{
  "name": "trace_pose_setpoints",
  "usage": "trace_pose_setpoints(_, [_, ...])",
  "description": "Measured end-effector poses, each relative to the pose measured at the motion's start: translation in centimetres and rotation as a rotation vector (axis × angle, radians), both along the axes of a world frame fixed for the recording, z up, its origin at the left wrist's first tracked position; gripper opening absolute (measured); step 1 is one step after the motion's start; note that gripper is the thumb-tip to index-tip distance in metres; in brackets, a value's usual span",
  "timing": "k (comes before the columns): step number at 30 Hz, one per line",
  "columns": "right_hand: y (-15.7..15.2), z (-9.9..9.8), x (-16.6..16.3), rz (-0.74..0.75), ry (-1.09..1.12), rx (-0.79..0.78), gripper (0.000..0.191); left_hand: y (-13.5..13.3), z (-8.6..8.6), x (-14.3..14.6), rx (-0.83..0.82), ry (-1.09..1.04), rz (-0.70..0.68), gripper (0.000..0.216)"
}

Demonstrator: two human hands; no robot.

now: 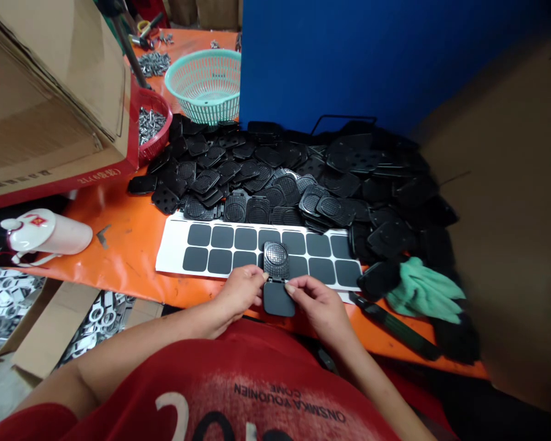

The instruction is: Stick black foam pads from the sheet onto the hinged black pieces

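Note:
Between my two hands is a black hinged plastic piece (276,260), its textured half with a round ridged pattern lying away from me. Its near half bears a smooth dark square pad (279,299). My left hand (241,291) pinches the piece at its left side by the hinge. With thumb and fingertips, my right hand (319,303) grips the right upper corner of the near half. Beneath the piece's far half lies a white sheet (172,248) with rows of dark rounded-square stickers (220,261), partly hidden by the piece and my left fingers.
Many similar black pieces (257,177) are heaped behind the sheet. To the right lie a green cloth (422,291) and a dark-handled tool (397,327). A white lidded mug (55,231), a cardboard box (59,92), a red basket (158,144) and a mint basket (204,82) stand leftward.

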State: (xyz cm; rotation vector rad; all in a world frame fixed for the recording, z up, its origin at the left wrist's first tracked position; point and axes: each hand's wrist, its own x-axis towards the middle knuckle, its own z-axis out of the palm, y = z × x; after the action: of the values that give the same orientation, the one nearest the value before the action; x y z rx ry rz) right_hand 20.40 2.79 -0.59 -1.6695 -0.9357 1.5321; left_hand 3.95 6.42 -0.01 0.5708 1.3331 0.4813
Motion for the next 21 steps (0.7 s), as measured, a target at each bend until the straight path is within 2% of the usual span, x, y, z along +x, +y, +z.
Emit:
trace_pose_setpoints(15, [-0.28, 0.31, -0.21, 0.092, -0.209, 0.096, 0.029, -0.07, -0.24, -0.02, 0.004, -0.014, 0.008, 0.02])
trace_pose_setpoints(21, [-0.48, 0.73, -0.49, 0.172, -0.406, 0.227, 0.022, -0.1, -0.24, -0.06, -0.002, -0.014, 0.019, 0.024])
